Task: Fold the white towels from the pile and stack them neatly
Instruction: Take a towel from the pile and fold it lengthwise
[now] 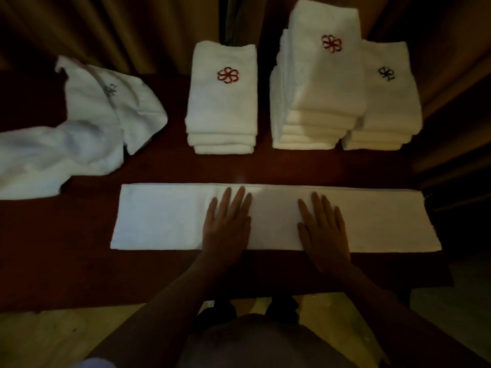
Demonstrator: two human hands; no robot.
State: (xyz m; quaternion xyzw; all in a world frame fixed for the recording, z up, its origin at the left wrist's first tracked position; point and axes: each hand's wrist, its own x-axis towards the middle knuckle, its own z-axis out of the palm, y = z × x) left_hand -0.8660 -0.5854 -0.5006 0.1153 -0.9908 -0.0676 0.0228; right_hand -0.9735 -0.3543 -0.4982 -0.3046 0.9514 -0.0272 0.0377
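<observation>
No writing is readable; the left folded stack (221,102) and the tall stack (318,83) carry red flower emblems, the right stack (388,102) a dark one. The unfolded pile (79,128) runs off the left edge, its emblem apparently grey. On the bench (53,248), a long folded towel (159,219) lies under the left hand (227,227) and right hand (322,229), fingers straight, slightly spread, flat on its middle.

Bare forearms, greyish top, dark shoes

Both forearms are bare to the bottom edge of the view, with no sleeves, watch or rings visible on the left hand (227,229) or right hand (325,235). A greyish garment (255,341) covers the body below, and two dark shoes (281,308) show on the pale floor (53,338).
</observation>
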